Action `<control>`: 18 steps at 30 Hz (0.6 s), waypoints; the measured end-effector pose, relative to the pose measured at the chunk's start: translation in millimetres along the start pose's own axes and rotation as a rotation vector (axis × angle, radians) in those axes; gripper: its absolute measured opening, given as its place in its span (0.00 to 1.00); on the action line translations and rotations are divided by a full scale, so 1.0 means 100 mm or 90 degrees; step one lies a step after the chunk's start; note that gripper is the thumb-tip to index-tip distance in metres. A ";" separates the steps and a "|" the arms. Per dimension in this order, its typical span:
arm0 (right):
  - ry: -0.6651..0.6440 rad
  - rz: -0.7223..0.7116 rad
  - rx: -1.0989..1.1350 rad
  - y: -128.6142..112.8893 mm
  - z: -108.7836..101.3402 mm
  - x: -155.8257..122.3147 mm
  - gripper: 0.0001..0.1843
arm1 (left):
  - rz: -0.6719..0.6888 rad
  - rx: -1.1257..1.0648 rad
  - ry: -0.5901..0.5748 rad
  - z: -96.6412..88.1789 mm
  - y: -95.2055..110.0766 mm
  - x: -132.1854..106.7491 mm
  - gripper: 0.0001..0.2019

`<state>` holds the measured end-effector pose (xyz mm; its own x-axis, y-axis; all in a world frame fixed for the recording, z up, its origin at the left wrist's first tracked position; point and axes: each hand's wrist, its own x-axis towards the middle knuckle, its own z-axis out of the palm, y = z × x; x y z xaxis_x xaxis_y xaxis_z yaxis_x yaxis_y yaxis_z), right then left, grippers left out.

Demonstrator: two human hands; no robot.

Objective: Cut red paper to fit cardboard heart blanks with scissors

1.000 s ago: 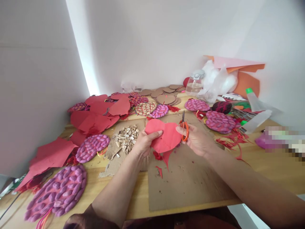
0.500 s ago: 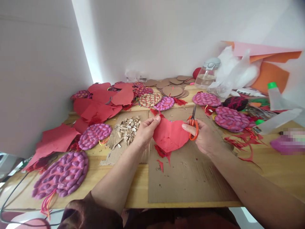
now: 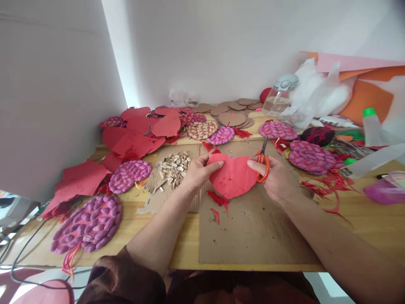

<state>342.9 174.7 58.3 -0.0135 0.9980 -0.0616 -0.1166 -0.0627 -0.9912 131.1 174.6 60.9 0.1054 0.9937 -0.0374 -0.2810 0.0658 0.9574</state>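
Note:
A red paper heart [image 3: 234, 179] is stretched between both hands above the cardboard sheet [image 3: 247, 240]. My left hand [image 3: 202, 171] pinches its upper left lobe, thumb on top. At the upper right edge my right hand [image 3: 274, 177] grips the heart with the thumb, and orange-handled scissors [image 3: 263, 162] sit in the same hand, blades pointing up and away. Red scraps [image 3: 217, 215] lie on the cardboard just below the heart. Peanut shells [image 3: 174, 169] are heaped on a torn cardboard piece left of my left hand.
Pink-purple shell-covered discs [image 3: 90, 226] with tassels lie at both sides. Red paper sheets [image 3: 136, 137] pile at the back left, brown cardboard shapes [image 3: 232, 119] at the back. A water bottle [image 3: 278, 99], plastic bags [image 3: 316, 93] and a green-capped glue bottle [image 3: 375, 126] stand at the right.
My left thumb has slid further onto the heart's face. Both hands still hold the heart, and the scissors stay in the right one. The whole view has shifted slightly.

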 end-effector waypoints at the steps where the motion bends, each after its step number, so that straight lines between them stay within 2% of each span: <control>1: 0.002 0.002 0.004 -0.01 0.00 0.00 0.18 | 0.002 -0.012 -0.005 0.00 0.00 0.00 0.18; 5: 0.019 -0.004 0.025 -0.03 -0.02 0.01 0.18 | -0.009 -0.074 0.039 -0.01 -0.04 0.05 0.23; 9: 0.047 -0.042 0.071 0.01 -0.04 0.05 0.17 | -0.021 -0.076 0.088 -0.04 -0.10 0.10 0.28; 13: 0.065 -0.059 0.088 0.04 -0.05 0.08 0.16 | -0.014 -0.069 0.072 -0.03 -0.09 0.08 0.25; 18: 0.068 -0.073 0.091 0.04 -0.04 0.07 0.15 | 0.009 -0.025 0.013 0.00 -0.04 0.02 0.18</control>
<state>346.5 181.1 53.4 0.1125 0.9932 0.0305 -0.2513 0.0581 -0.9662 132.9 176.1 56.9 0.0820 0.9962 -0.0293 -0.3195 0.0541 0.9460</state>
